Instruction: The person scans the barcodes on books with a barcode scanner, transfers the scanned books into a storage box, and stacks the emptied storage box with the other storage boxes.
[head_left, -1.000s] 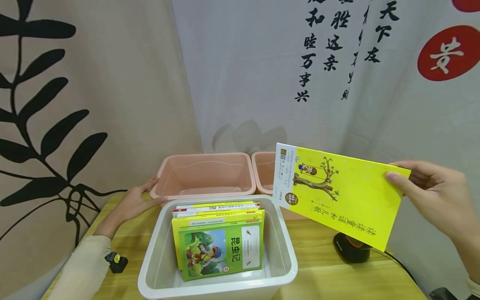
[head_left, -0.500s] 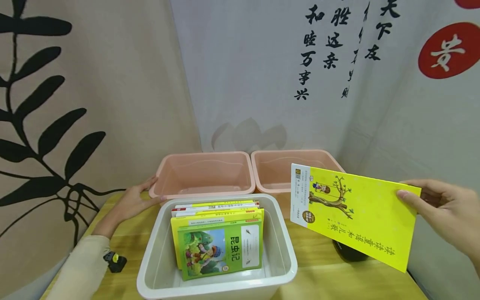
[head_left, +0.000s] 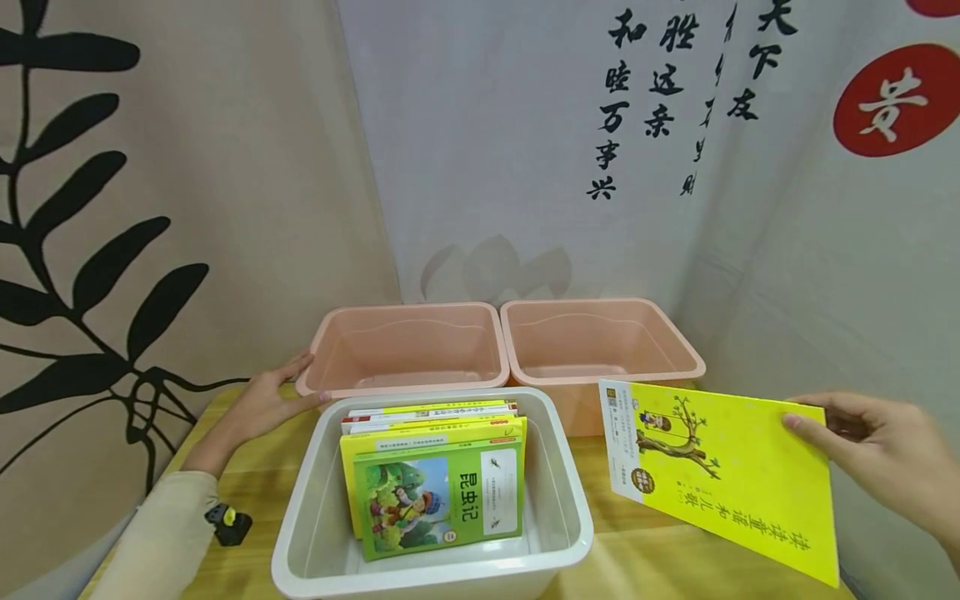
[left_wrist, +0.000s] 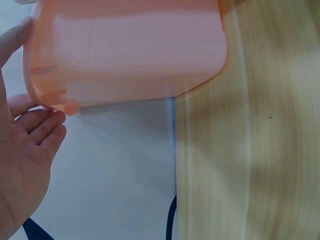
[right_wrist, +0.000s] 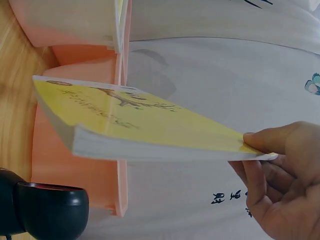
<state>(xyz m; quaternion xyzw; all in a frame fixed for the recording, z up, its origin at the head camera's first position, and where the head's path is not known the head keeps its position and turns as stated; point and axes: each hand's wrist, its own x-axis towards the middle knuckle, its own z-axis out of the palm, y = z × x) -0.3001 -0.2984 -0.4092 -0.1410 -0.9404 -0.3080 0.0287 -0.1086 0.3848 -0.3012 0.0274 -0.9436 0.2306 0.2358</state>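
My right hand (head_left: pixel 885 450) holds a yellow picture-cover book (head_left: pixel 757 492) by one end, thumb on the cover and fingers beneath. The book is held sideways, to the right of the white tub (head_left: pixel 583 500); its thick white page edges show in the right wrist view. My left hand (head_left: pixel 262 412) grips the front left corner of the left pink tub (head_left: pixel 408 392), thumb and fingers on either side of the corner. In the left wrist view its fingers (left_wrist: pixel 47 127) bend at the rim. Inside the white tub, several books stand upright, a green book (head_left: pixel 405 508) in front.
A second pink tub (head_left: pixel 603 379) stands right beside the left one, both against a printed cloth (head_left: pixel 480 167) at the back. The wooden table (head_left: pixel 630 542) lies beneath. A round black object (right_wrist: pixel 55 210) is beside the right pink tub in the right wrist view.
My right hand has lowered the yellow book and carried it slightly right, bringing the right pink tub fully into view. The left hand stays at its corner.
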